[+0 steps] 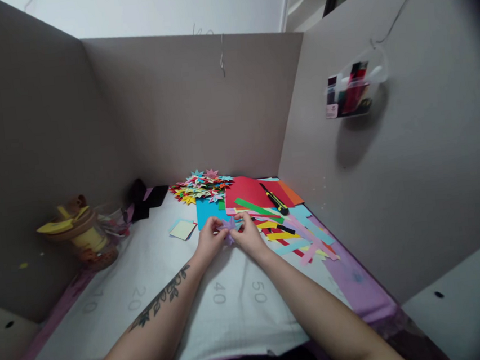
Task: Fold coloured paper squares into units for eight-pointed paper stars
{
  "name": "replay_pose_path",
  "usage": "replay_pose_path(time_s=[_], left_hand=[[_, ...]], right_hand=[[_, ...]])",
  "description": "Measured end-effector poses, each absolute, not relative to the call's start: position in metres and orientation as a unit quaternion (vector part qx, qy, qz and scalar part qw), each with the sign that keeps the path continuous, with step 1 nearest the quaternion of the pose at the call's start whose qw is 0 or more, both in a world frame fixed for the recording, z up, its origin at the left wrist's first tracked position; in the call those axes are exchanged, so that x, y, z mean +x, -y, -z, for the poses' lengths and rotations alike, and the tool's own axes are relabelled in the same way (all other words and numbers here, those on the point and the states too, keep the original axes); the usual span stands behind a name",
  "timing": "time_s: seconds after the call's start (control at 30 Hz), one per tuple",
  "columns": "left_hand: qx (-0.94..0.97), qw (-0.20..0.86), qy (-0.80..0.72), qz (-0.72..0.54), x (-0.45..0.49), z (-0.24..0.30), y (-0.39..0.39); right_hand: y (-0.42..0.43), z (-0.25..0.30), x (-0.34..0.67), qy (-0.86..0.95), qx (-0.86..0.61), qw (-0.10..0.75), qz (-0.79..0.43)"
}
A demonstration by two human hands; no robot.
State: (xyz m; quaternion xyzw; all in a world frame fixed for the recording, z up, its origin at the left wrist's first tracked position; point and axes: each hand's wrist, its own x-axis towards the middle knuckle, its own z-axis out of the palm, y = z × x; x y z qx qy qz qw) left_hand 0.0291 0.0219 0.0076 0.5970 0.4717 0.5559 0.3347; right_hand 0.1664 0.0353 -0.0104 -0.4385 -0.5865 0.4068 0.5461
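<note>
Between my two hands, over the middle of the white mat (158,301), is a small purple folded-paper star (230,232). My left hand (212,235) pinches its left side, with thumb and fingers closed. On the right side, my right hand (247,235) grips it the same way. Fingers cover parts of the star's points. Just behind my hands lies a blue paper sheet (209,210), and a pile of many-coloured paper stars (200,187) rests beyond it. A small stack of square pale paper (182,229) sits left of my left hand.
Right of my hands, coloured paper strips (298,236) lie scattered. A yellow-black utility knife (274,199) rests on red paper (245,192). At left stand a filled container (90,239) and a clear cup (114,219). Grey partitions (199,104) enclose the table; a plastic holder (354,90) hangs right.
</note>
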Motion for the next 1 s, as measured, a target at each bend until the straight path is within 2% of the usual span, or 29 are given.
replay_pose_path(time_s=[0.53,1.0], left_hand=[[0.634,0.29,-0.468,-0.543,0.026,-0.012,-0.017],[0.714,0.177,-0.446,-0.511,0.021,-0.017,-0.014]], right_hand=[[-0.034,0.008,0.166,0.57,-0.44,0.546,-0.427],[-0.034,0.004,0.168,0.567,-0.449,0.558,-0.406]])
